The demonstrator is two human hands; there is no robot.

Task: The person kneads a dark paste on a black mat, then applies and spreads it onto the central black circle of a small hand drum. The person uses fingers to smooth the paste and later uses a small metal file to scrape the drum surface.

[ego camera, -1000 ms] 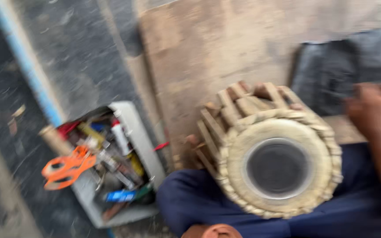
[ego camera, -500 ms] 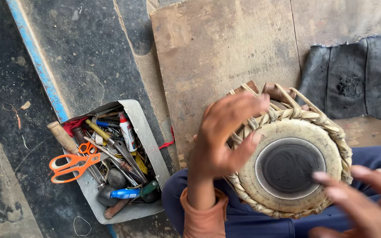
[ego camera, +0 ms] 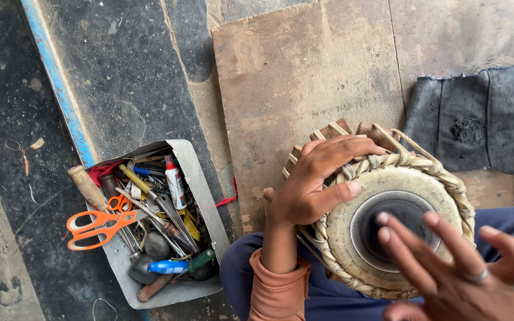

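Note:
A small hand drum [ego camera: 352, 238] with a pale skin head, a dark round centre patch and a braided strap rim rests on my lap. Wooden pegs stick out under the straps at its far side. My left hand [ego camera: 313, 184] grips the drum's left rim, fingers curled over the braid and the thumb on the skin. My right hand [ego camera: 453, 270], with a ring on one finger, hovers over the dark centre patch with fingers spread, fingertips at or just above the skin.
A grey metal tray [ego camera: 206, 196] to the left holds orange scissors [ego camera: 93, 226], pliers, a small bottle, a wooden handle and several other tools. A dark folded rubber sheet [ego camera: 477, 122] lies at the upper right on a wooden board [ego camera: 304, 77]. A blue strip [ego camera: 55, 83] crosses the dark floor.
The blurred view has steadied. My left hand came in and settled on the drum's left rim. My right hand moved from the right edge over the drum head.

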